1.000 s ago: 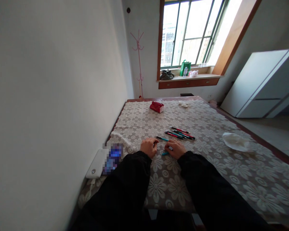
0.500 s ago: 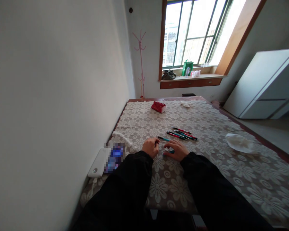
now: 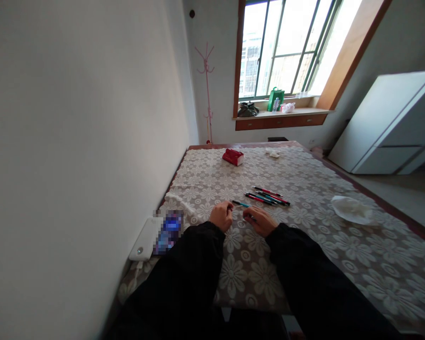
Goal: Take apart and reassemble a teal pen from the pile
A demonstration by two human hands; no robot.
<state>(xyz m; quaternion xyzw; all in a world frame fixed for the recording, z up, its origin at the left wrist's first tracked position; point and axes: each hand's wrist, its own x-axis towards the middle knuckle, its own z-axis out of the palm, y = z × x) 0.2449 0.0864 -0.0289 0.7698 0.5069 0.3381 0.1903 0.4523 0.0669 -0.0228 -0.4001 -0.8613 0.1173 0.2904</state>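
Right hand [image 3: 260, 221] now curled over pen [image 3: 241, 204]

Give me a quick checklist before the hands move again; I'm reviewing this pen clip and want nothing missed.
1. Left hand has a grip on the teal pen: ok, fingers closed at its near end.
2. Right hand has a grip on a small part: cannot tell, fingers curl over it.
3. Both hands are low over the lace tablecloth: ok.
4. Loose pens are apart from the hands: ok, they lie just beyond.
5. White tissue is out of the way: ok, far to the right.
6. White device by the wall is untouched: ok.
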